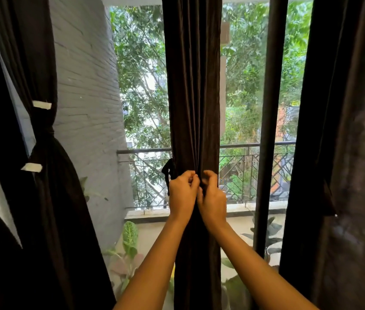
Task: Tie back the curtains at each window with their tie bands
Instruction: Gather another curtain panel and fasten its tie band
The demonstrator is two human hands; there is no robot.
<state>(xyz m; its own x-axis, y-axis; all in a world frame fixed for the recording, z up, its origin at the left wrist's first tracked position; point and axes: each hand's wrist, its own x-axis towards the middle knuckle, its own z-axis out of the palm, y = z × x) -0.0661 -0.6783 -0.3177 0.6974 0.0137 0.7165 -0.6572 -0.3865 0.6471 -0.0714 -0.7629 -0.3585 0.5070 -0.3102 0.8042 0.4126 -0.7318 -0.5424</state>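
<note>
Two hands meet at the front of the middle curtain (193, 86). The left hand (182, 193) and the right hand (212, 199) are knuckle to knuckle, fingers curled and tips pinched on something dark between them. Dark on dark makes it hard to tell, but it looks like the ends of the tie band (168, 173), since a loop of that band sticks out just to the left of the left hand, at the curtain's edge. Above the hands the cloth is drawn into tight folds. This suggests the band runs round the back, and the hands are held close in front so the ends can be knotted without the bundle slipping loose. Well off to the left of the hands, another curtain (49, 139) is cinched at its waist, so that one looks done. To the right of the hands a third curtain (344, 130) hangs down; whether it is tied I cannot tell. By my reading, the knot here is in the making.
</note>
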